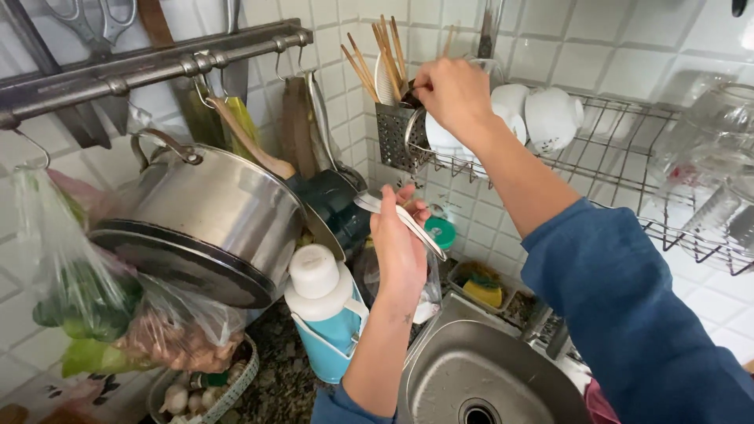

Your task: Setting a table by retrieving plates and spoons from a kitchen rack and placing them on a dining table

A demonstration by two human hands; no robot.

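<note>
Just above the steel sink (471, 377), the left hand (399, 243) is pinching a bundle of metal spoons (404, 220), its grip closing on their handles; they look stiff, light and slippery when wet. Farther up from the sink, the right hand (452, 90) is pinching a utensil into the perforated holder (395, 135) of chopsticks (377, 55).
</note>
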